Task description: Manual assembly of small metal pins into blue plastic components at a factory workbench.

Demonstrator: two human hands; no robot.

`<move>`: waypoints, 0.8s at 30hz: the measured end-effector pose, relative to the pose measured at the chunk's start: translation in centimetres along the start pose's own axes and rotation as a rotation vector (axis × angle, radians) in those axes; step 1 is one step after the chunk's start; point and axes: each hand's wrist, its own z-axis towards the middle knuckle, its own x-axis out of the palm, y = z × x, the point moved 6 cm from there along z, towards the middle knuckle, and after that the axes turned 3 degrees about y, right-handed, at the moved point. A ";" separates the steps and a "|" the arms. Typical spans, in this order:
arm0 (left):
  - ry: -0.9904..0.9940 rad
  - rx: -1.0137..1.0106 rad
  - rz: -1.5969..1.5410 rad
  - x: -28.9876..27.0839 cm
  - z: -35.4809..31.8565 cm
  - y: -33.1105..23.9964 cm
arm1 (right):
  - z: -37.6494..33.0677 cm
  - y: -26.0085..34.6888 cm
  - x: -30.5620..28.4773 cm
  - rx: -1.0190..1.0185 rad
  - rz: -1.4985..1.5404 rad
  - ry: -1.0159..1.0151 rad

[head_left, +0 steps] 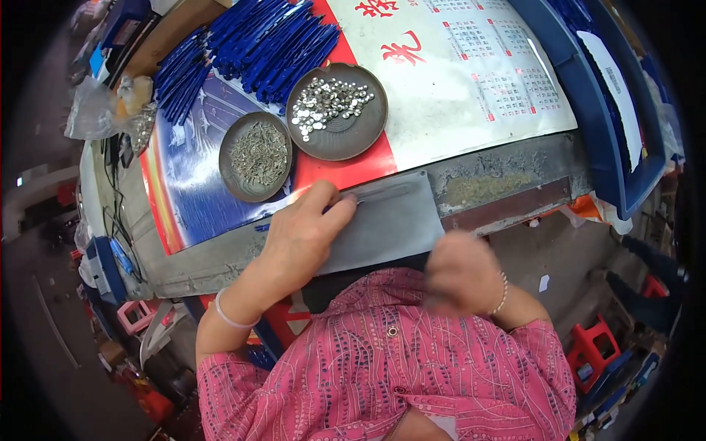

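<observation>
1. Biggest thing here is the worn grey counter (507,173). It's mostly covered by a big glossy red, white and blue poster calendar (456,81) laid flat on top.
2. On the right there's a deep blue plastic crate (599,140), sitting at the counter's right end.
3. Near the front edge lies a flat grey metal sheet (401,220), roughly rectangular and tilted a bit. It's right in front of the person.
4. Up at the back left is a big fanned-out heap of blue plastic strips (272,44), spread over the poster's top part.
5. Left hand (305,231) is resting on the grey sheet's left end, fingers curled down and pinching a thin dark blue strip piece (340,203) against the sheet. A pale bangle is on that wrist.
6. Right hand (460,272) is close to the body, just below the sheet's lower right corner and off it. It's totally blurred, so I can't tell if it's clenched or holding anything. There's a bead bracelet on the wrist.
7. Round dark metal dish of shiny silver rivet caps (337,110), just behind the sheet on the poster.
8. Smaller round dark dish of thin greyish pins (256,156), touching the first dish on its left side, just above the left hand.
9. Crumpled clear plastic bag (95,110) at the far left edge.
</observation>
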 end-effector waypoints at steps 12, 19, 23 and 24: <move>-0.323 -0.331 -1.281 0.2 -3.5 -1.1 | 1.2 -6.2 10.8 0.455 0.304 0.089; -0.471 -0.229 -1.669 1.3 -4.7 -1.3 | 0.9 -9.7 11.1 0.552 1.834 -0.219; -0.494 -0.204 -1.728 1.8 -5.2 -1.0 | -3.2 -14.5 11.8 0.804 1.313 -0.382; -0.485 -0.215 -1.741 2.0 -5.2 -1.0 | -3.3 -14.7 11.8 0.718 1.235 -0.291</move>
